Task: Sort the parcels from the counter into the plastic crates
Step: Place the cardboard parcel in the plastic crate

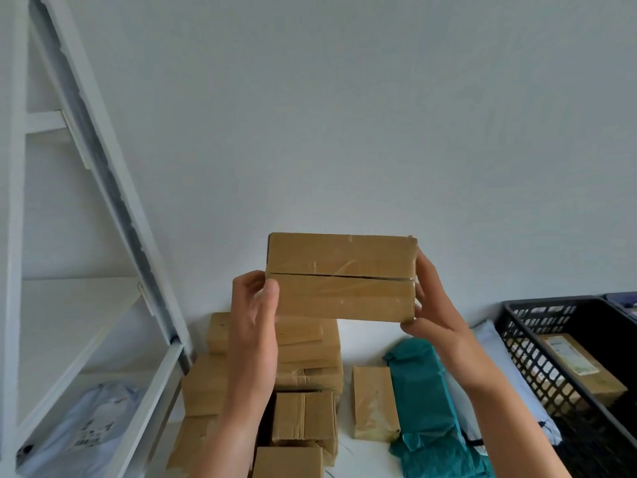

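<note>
Both hands are raised: left hand (255,315) grips the left end of a taped parcel (339,277), right hand (434,312) its right end. Parcel is held above the counter (365,343), long axis left-right. Black crate (551,300) lies low right, nearer the right hand.

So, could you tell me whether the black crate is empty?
Not empty. A labelled cardboard parcel lies inside the black crate, visible through its open top and mesh wall.
</note>
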`<state>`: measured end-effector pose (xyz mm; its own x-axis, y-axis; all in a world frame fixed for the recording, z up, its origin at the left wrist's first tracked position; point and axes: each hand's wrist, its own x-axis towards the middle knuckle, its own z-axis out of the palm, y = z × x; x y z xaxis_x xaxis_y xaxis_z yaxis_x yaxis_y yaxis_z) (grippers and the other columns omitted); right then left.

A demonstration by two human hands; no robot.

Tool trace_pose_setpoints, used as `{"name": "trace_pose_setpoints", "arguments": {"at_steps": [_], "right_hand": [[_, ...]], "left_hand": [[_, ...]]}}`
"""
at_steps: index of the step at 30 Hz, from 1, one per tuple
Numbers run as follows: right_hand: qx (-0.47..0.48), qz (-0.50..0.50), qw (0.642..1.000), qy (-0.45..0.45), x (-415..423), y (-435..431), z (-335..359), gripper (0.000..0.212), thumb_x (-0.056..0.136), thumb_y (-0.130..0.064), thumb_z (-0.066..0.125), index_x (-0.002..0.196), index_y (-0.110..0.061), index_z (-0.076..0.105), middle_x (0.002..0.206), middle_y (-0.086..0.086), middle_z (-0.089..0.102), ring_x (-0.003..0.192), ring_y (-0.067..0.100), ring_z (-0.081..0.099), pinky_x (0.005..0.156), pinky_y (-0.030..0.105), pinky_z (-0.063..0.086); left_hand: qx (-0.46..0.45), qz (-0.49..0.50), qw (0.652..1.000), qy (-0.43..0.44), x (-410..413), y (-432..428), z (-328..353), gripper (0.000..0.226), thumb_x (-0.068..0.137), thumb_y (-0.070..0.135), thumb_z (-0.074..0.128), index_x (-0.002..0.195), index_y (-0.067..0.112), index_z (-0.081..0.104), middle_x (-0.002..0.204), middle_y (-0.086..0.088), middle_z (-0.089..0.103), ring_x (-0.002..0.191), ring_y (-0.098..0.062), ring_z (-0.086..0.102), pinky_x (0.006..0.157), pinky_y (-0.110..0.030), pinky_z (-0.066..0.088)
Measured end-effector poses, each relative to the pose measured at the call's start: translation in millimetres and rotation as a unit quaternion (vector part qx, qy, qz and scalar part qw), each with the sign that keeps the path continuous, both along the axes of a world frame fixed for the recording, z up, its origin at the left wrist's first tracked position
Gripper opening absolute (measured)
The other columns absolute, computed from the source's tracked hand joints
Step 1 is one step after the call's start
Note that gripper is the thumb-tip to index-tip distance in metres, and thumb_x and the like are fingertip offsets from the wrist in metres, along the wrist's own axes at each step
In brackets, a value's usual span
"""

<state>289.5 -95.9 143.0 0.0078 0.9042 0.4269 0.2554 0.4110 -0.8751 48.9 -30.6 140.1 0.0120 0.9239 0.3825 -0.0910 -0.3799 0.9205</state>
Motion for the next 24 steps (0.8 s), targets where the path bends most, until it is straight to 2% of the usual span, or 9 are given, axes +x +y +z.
{"name": "trace_pose_setpoints", "arguments": {"at_steps": [4,7,9,11,13,15,18,20,24], "right_hand": [[0.001,0.029,0.998,0.064,-4,3,6,0.084,0.085,-0.022,0.050,0.164,-0.036,0.025,0.168,-0.012,0.034,0.152,0.019,0.039,0.115,0.050,0.039],[-0.012,-0.005,0.991,0.134,-8,7,13,0.055,0.100,-0.039,0.043,0.155,-0.036,0.040,0.151,-0.016,0.053,0.138,0.012,0.054,0.106,0.043,0.045],[-0.019,-0.044,0.989,0.138,-14,8,18,0.040,0.102,-0.047,0.041,0.139,-0.037,0.049,0.140,-0.016,0.062,0.125,0.010,0.061,0.100,0.037,0.048],[0.002,-0.069,0.991,0.118,-21,9,18,0.029,0.104,-0.045,0.042,0.129,-0.031,0.047,0.136,-0.015,0.063,0.113,0.009,0.060,0.094,0.032,0.049],[0.035,-0.085,0.988,0.123,-25,10,15,0.019,0.110,-0.037,0.045,0.124,-0.025,0.042,0.148,-0.015,0.056,0.121,0.012,0.058,0.096,0.036,0.050],[0.071,-0.093,0.985,0.124,-28,10,14,0.022,0.105,-0.028,0.048,0.124,-0.021,0.038,0.159,-0.014,0.045,0.134,0.014,0.056,0.096,0.034,0.052],[0.091,-0.092,0.985,0.111,-33,8,14,0.027,0.101,-0.025,0.047,0.126,-0.022,0.037,0.162,-0.016,0.040,0.139,0.016,0.054,0.090,0.027,0.055],[0.094,-0.093,0.986,0.105,-35,9,12,0.025,0.104,-0.023,0.049,0.127,-0.025,0.038,0.162,-0.015,0.039,0.140,0.020,0.053,0.087,0.027,0.056],[0.076,-0.110,0.985,0.106,-39,8,7,0.040,0.099,-0.020,0.056,0.133,-0.032,0.038,0.158,-0.014,0.043,0.138,0.022,0.054,0.088,0.033,0.058]], "left_hand": [[0.006,0.006,1.000,-0.017,-7,1,2,0.042,0.087,0.070,0.048,0.113,0.039,0.057,0.113,0.017,0.069,0.111,-0.003,0.066,0.097,-0.038,0.055],[0.016,-0.005,1.000,-0.015,-11,1,2,0.036,0.092,0.061,0.054,0.119,0.038,0.058,0.119,0.015,0.070,0.116,-0.007,0.067,0.097,-0.037,0.054],[0.043,-0.015,0.999,-0.001,-12,-1,2,0.025,0.101,0.038,0.060,0.125,0.034,0.059,0.125,0.016,0.070,0.119,-0.005,0.066,0.097,-0.030,0.057],[0.076,-0.017,0.997,0.008,-11,-3,4,0.031,0.104,0.008,0.060,0.127,0.028,0.060,0.130,0.017,0.069,0.126,0.000,0.063,0.103,-0.021,0.054],[0.088,-0.021,0.996,-0.012,-9,-6,8,0.037,0.100,-0.003,0.060,0.128,0.022,0.060,0.133,0.014,0.069,0.132,-0.004,0.060,0.107,-0.022,0.051],[0.084,-0.032,0.995,-0.042,-10,-6,9,0.033,0.102,0.001,0.059,0.127,0.021,0.061,0.135,0.011,0.069,0.135,-0.009,0.059,0.107,-0.032,0.054],[0.077,-0.038,0.994,-0.069,-12,-5,8,0.032,0.096,0.024,0.059,0.128,0.021,0.061,0.137,0.005,0.067,0.136,-0.017,0.058,0.105,-0.042,0.049],[0.079,-0.026,0.995,-0.064,-11,-6,8,0.034,0.095,0.040,0.062,0.124,0.024,0.060,0.134,0.006,0.068,0.133,-0.017,0.060,0.100,-0.032,0.054],[0.053,-0.013,0.997,-0.054,-8,1,10,0.031,0.093,0.034,0.076,0.117,0.027,0.059,0.122,0.008,0.072,0.123,-0.010,0.064,0.089,-0.014,0.055]]}}
